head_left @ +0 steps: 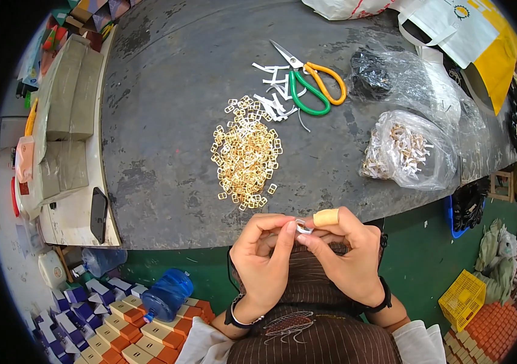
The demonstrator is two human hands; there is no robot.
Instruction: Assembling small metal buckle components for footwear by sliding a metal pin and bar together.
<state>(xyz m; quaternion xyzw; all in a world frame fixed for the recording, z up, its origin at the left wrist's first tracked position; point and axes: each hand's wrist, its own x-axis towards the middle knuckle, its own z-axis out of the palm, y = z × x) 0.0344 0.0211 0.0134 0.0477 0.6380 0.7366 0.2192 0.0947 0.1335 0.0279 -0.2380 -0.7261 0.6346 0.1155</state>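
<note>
Over the table's near edge, my left hand (266,258) and my right hand (346,255) meet fingertip to fingertip. Between them they pinch a small buckle with a white strip (302,227); the fingers cover part of it. A tan wrap goes round one finger of the right hand. Just beyond the hands lies a heap of small gold buckles (246,161). Farther back are several cut white strips (278,91), beside scissors (307,79) with one green and one orange handle, blades apart. To the right sits a clear plastic bag (413,151) of gold buckles with white strips.
The dark worn tabletop (161,121) spreads out ahead. Crumpled clear plastic (416,79) and a white-and-yellow bag (483,42) lie at the right. A phone (98,215) rests on the left ledge. Below are a blue water jug (167,294), stacked boxes (113,330) and a yellow crate (463,298).
</note>
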